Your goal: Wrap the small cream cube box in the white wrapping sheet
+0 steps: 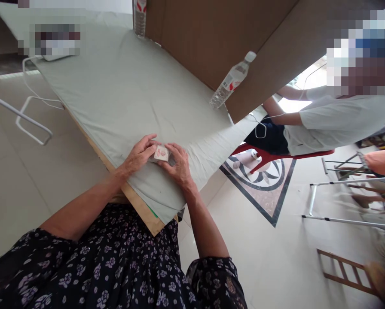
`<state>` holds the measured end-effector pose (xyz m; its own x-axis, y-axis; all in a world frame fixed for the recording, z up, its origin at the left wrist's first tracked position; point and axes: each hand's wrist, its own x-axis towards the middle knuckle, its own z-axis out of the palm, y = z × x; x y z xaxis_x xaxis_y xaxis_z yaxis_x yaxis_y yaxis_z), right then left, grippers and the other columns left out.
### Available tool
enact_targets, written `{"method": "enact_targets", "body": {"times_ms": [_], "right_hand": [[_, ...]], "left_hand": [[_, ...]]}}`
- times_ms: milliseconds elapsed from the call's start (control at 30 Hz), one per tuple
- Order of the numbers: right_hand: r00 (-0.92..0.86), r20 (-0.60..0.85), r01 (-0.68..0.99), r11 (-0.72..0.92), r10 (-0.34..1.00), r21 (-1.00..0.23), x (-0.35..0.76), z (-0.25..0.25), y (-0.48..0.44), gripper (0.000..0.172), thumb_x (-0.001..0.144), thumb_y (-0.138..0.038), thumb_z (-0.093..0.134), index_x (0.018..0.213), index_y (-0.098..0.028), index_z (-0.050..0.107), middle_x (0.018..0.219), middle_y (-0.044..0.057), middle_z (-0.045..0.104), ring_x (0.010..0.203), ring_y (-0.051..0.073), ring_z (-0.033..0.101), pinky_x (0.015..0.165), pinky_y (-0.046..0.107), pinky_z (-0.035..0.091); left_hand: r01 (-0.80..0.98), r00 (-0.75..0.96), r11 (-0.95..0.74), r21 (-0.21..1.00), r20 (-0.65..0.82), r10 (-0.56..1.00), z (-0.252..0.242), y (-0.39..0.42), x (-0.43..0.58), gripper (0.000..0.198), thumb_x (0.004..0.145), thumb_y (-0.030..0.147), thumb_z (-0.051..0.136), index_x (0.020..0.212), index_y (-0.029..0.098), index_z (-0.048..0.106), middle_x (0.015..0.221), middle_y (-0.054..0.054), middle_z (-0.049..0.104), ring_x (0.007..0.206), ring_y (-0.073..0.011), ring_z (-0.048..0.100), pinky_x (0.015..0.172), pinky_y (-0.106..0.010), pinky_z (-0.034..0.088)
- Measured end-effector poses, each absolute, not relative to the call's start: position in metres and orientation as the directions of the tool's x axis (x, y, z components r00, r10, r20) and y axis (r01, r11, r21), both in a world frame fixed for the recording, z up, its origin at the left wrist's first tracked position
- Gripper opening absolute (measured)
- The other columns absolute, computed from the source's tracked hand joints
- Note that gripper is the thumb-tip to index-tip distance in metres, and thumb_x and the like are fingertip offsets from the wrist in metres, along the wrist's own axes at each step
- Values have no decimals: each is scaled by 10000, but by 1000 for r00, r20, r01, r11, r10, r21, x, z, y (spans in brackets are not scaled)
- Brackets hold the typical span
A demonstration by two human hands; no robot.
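Observation:
A small white box with red print is between my two hands, just above or on the cloth near the table's corner; I cannot tell whether it rests there. My left hand has its thumb and fingers against the box's left side. On the other side, my right hand curls round it, thumb at the near edge and fingers at the far edge. The printed top faces up, and its side edges are partly hidden by my fingers.
A pale green cloth covers the table. A large brown cardboard panel stands across it, with a water bottle before it and another bottle behind. A person in a white shirt sits on a red stool at right.

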<state>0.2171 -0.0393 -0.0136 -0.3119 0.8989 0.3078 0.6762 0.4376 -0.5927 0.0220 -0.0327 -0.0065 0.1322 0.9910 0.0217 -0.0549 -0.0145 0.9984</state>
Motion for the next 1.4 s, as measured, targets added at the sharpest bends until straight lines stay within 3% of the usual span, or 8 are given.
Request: {"method": "enact_targets", "body": {"times_ms": [100, 367, 567, 767, 967, 1167, 1300, 1400], "right_hand": [[-295, 345, 668, 450, 891, -593, 216, -15, -39, 527, 895, -458, 739, 1373, -254, 651, 1392, 116, 668, 1318, 316, 578, 1144, 499, 416], [-264, 329, 711, 413, 907, -570, 214, -8, -35, 522, 906, -453, 723, 1384, -262, 640, 1362, 117, 666, 1288, 328, 577, 1132, 516, 425], [-268, 362, 694, 439, 893, -570, 218, -15, -38, 676, 883, -553, 744, 1477, -295, 549, 1564, 129, 519, 1453, 340, 474, 1189, 545, 406], [-303, 380, 722, 471, 874, -507, 214, -10, -41, 395, 963, -383, 678, 1354, -336, 652, 1602, 81, 484, 1423, 305, 506, 1183, 541, 411], [-289, 401, 711, 476, 869, -517, 208, -8, -45, 305, 959, -324, 664, 1264, -314, 681, 1570, 86, 529, 1418, 315, 516, 1178, 551, 402], [-114, 488, 608, 449, 866, -655, 217, -12, -51, 288, 932, -421, 674, 1164, -258, 621, 1495, 139, 578, 1401, 293, 540, 1114, 517, 479], [52, 404, 478, 332, 913, -813, 224, -18, -48, 323, 931, -473, 642, 1165, -254, 603, 1445, 135, 614, 1283, 270, 608, 954, 449, 550], [86, 363, 441, 291, 928, -849, 225, -21, -45, 363, 902, -475, 666, 1176, -244, 616, 1434, 139, 616, 1268, 272, 607, 914, 424, 553]], "left_hand": [[-44, 166, -7, 999, 14, 986, 0, -36, 16, 615, 852, 373, 672, 1395, 111, 551, 1333, -170, 681, 1173, -250, 673, 995, -381, 560], [107, 138, -121, 987, 105, 985, 9, -25, 24, 539, 846, 329, 631, 1342, 119, 619, 1271, -141, 714, 1135, -246, 672, 1029, -398, 541], [32, 129, -94, 995, 89, 988, -1, -24, 23, 514, 864, 342, 639, 1339, 145, 626, 1304, -133, 705, 1147, -242, 669, 1023, -397, 545], [21, 123, -95, 995, 91, 988, -3, -25, 23, 519, 861, 350, 658, 1334, 139, 625, 1278, -132, 714, 1141, -237, 671, 1036, -395, 533], [28, 119, -94, 995, 90, 989, -5, -22, 24, 527, 848, 364, 663, 1323, 137, 632, 1243, -128, 720, 1117, -233, 673, 1036, -395, 527], [-29, 84, -77, 997, 79, 993, -7, -22, 25, 538, 814, 337, 693, 1305, 122, 644, 1267, -152, 701, 1088, -233, 675, 993, -389, 556], [-94, -15, -82, 992, 81, 997, -13, -20, 26, 505, 783, 338, 711, 1248, 146, 666, 1261, -139, 707, 1140, -254, 675, 1035, -428, 558], [-99, -91, -103, 990, 94, 991, -17, -18, 26, 459, 769, 328, 706, 1196, 163, 678, 1212, -117, 728, 1160, -258, 681, 1085, -455, 540]]}}
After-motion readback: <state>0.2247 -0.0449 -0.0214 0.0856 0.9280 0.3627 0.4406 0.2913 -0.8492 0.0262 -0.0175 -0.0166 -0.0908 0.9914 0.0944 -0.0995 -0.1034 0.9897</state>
